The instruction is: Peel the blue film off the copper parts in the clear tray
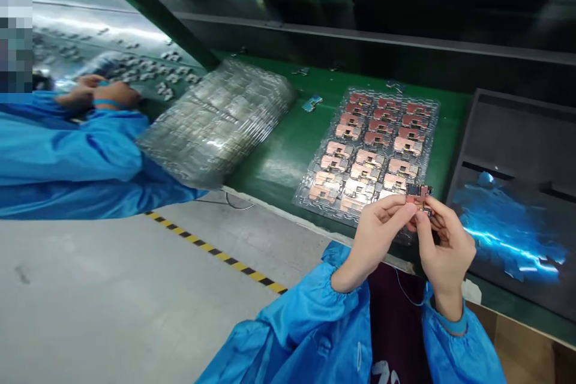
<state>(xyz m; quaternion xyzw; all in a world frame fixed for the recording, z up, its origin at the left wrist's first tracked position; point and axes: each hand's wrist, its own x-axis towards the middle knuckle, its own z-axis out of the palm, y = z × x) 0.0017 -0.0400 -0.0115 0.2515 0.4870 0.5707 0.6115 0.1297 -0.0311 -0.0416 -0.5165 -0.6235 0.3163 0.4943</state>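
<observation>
My left hand [375, 234] and my right hand [443, 246] meet just below a clear plastic tray [432, 132] on the green conveyor belt [283, 144]. Both pinch one small copper-coloured circuit part [419, 197] between fingertips, held above the tray's near right corner. The tray holds several rows of the same copper parts [369, 159]. My sleeves are bright blue.
A stack of empty clear trays [220, 120] lies left of the filled tray. A black bin [517, 192] with blue film scraps sits on the right. At left a co-worker's blue sleeve [67, 150] and hands [99, 96] rest by loose small parts [148, 69]. A small blue part [311, 102] lies on the belt.
</observation>
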